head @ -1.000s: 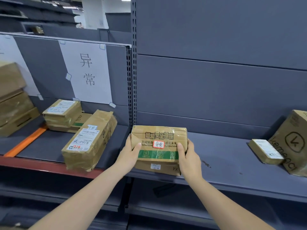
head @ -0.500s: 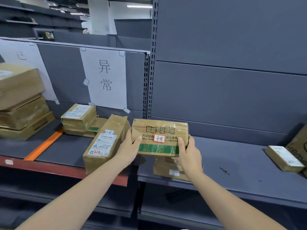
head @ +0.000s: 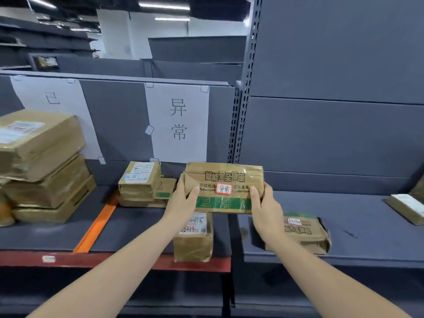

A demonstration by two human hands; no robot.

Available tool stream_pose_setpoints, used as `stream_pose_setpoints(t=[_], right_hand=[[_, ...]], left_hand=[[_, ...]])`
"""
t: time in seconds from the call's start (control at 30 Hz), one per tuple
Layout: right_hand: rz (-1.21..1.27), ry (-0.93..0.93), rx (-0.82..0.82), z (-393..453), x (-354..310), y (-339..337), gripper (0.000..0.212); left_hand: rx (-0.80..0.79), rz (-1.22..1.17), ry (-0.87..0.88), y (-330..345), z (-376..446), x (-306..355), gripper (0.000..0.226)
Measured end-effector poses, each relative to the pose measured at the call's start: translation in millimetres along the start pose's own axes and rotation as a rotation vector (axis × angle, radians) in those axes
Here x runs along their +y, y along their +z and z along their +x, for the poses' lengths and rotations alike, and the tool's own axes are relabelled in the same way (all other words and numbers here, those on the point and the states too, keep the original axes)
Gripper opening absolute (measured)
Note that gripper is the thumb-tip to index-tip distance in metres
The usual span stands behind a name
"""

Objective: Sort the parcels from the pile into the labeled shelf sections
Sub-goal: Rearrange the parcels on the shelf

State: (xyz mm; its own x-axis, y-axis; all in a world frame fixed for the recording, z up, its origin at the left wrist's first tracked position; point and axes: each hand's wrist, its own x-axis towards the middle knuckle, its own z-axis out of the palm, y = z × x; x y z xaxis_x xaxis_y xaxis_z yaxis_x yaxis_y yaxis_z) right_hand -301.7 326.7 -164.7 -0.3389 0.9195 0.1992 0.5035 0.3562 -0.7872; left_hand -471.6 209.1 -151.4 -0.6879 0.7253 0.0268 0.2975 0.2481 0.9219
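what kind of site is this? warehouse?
Probably a parcel sorting or storage depot. Grey metal shelving runs in rows, taped cardboard parcels with shipping labels sit stacked on it, and paper section signs hang on the back panel. Both hands hold a box tagged to match one sign.

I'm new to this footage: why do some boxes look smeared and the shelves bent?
Head view: the stacked boxes at left are motion-blurred, the held parcel stays readable, tape on it glares, and the wide lens bows the shelf upright.
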Motion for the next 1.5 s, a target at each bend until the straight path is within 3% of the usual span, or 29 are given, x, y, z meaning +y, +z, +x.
stream_pose_setpoints(t=[0.2,0.43,0.77,1.03,1.17,1.3,1.5], right_hand=[[-0.033,0.017,0.002,-13,-29,31,0.048],[-0.017,-0.024,-0.045,-6,-55,65,0.049],[0.057,-0.062,-0.185,31,-73,113,0.043],[0.099,-0.094,-0.244,34,-85,146,0.032],[0.059,-0.137,-0.229,21,-91,160,0.024],[0.083,-0.042,-0.264,-2,-99,176,0.022],[-0.037,0.001,-0.171,-42,-116,208,0.023]], left_hand=[[-0.032,-0.009,-0.016,-38,13,-22,0.064],[0.082,-0.027,-0.054,-62,27,-34,0.058],[0.222,-0.041,-0.188,-90,62,-41,0.026],[0.354,0.021,-0.231,-114,67,-61,0.041],[0.351,0.043,-0.261,-127,60,-77,0.032],[0.298,0.073,-0.262,-146,45,-97,0.023],[0.19,0.124,-0.256,-184,31,-135,0.025]])
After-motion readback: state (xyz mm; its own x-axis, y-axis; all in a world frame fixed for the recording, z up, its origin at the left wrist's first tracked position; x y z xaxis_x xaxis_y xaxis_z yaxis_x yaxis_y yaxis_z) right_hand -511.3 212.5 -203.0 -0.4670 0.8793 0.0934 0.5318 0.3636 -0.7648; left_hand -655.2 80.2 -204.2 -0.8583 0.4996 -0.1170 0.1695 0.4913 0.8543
